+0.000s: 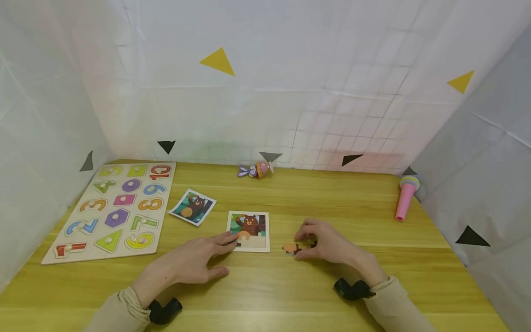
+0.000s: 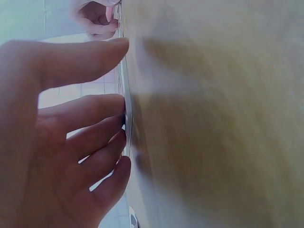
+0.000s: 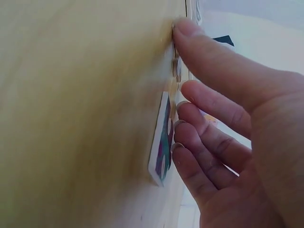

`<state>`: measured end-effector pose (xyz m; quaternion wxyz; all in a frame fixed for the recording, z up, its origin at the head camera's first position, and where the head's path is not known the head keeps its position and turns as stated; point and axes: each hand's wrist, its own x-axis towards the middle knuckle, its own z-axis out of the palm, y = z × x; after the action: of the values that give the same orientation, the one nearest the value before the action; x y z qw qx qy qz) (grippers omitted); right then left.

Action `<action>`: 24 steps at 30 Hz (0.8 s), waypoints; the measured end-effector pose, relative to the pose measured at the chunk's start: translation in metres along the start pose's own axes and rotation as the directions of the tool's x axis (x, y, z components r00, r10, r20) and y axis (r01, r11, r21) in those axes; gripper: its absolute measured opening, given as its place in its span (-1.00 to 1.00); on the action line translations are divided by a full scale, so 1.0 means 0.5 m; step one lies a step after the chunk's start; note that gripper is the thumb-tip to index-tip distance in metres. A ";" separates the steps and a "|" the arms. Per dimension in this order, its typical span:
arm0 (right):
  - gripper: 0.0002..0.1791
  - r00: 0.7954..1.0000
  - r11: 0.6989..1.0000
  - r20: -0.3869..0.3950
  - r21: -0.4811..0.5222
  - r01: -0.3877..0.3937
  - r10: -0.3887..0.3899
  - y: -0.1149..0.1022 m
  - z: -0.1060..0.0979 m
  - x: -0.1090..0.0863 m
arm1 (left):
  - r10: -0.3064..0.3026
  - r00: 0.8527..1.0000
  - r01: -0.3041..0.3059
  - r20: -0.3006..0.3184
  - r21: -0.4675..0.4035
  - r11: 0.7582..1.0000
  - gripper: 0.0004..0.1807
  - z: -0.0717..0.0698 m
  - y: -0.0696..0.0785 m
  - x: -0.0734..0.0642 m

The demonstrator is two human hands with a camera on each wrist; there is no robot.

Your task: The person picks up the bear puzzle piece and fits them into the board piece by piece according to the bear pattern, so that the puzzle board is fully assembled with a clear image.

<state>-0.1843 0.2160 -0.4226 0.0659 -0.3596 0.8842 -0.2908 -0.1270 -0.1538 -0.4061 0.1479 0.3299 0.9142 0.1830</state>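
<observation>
A square bear puzzle board (image 1: pixel 267 230) lies partly filled, with bare wood along its lower part. My left hand (image 1: pixel 195 259) rests its extended fingertips on the board's left lower edge, thumb apart over the table. To the right, my right hand (image 1: pixel 327 242) is lowered over loose puzzle pieces, thumb and fingers bent and spaced apart. An orange and brown puzzle piece (image 1: pixel 290 248) lies beside its thumb and index fingertips. Under the other fingers is a teal and brown puzzle piece (image 3: pixel 165 137), mostly hidden by the hand in the head view.
A bear picture card (image 1: pixel 193 207) lies left of the board. Farther left is a wooden number-and-shape peg board (image 1: pixel 166 203). A small rabbit toy (image 1: pixel 255 170) lies at the back, and a pink toy microphone (image 1: pixel 406 197) at the right edge. White sheets (image 1: pixel 290 115) enclose the table.
</observation>
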 end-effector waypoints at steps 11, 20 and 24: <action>-0.69 1.000 1.000 -0.003 0.023 0.015 -0.015 0.005 0.001 0.001 | 0.000 1.000 0.000 -0.001 0.002 1.000 -0.31 0.001 -0.002 0.001; -0.74 1.000 0.999 0.009 0.048 0.016 -0.017 0.003 -0.001 0.004 | 0.004 1.000 -0.004 0.000 0.003 1.000 -0.30 -0.001 -0.001 0.001; -0.75 1.000 0.998 0.002 0.047 0.029 -0.029 0.003 0.000 0.003 | 0.004 1.000 -0.004 0.000 0.007 1.000 -0.30 0.000 0.000 0.002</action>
<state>-0.1862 0.2155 -0.4234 0.0710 -0.3711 0.8717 -0.3119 -0.1277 -0.1533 -0.4060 0.1467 0.3322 0.9142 0.1801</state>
